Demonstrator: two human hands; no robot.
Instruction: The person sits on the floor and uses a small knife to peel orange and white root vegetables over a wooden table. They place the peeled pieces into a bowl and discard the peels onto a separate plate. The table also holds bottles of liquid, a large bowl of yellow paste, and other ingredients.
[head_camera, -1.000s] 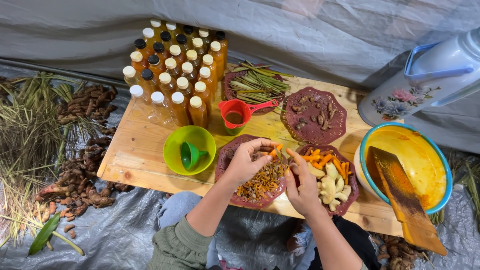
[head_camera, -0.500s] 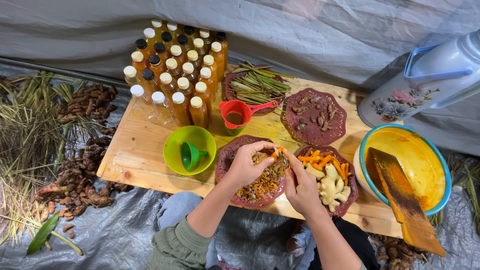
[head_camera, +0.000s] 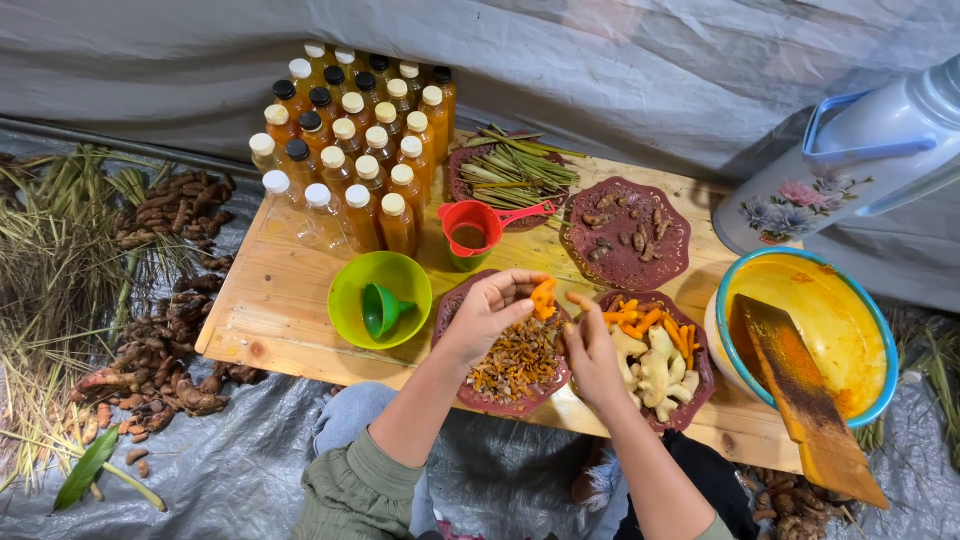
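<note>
The left hand (head_camera: 492, 312) pinches an orange turmeric piece (head_camera: 544, 297) between closed fingertips, above the dark red plate of chopped bits (head_camera: 462, 385). The right hand (head_camera: 592, 352) hovers beside it, forefinger out, fingers loosely curled, empty as far as visible. Judged step: breaking or sorting root. Next move likely needs a steady two-hand grip. Beyond: green bowl with funnel (head_camera: 380, 298), red cup (head_camera: 468, 226), capped bottles (head_camera: 350, 150).

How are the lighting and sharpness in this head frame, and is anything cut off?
Head view: soft, even light with no harsh glare; faint shadows under the bottles. Left hand and orange piece are reasonably sharp, right hand too. The flask is cropped at the right edge, with slight wide-angle bending.
</note>
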